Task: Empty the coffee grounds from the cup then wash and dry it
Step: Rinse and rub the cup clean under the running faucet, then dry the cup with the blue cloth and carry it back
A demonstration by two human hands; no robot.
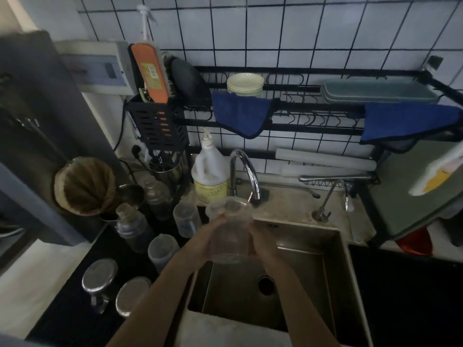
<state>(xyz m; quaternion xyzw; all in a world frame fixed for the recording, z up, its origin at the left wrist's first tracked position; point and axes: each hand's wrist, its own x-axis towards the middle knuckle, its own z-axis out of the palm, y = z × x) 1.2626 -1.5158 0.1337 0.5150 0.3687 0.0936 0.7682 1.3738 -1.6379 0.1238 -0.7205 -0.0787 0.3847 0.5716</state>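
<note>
A clear plastic cup is held upright above the steel sink, just below and left of the curved chrome tap. My left hand grips its left side and my right hand wraps its right side. The cup looks empty and see-through; no water runs from the tap. Two blue cloths hang on the rack above, the nearer blue cloth left of centre and the other blue cloth at the right.
A soap jug stands behind the cup. Left of the sink, on a black mat, are other plastic cups, bottles, steel lids and a coffee filter. A small tap sits right of the sink.
</note>
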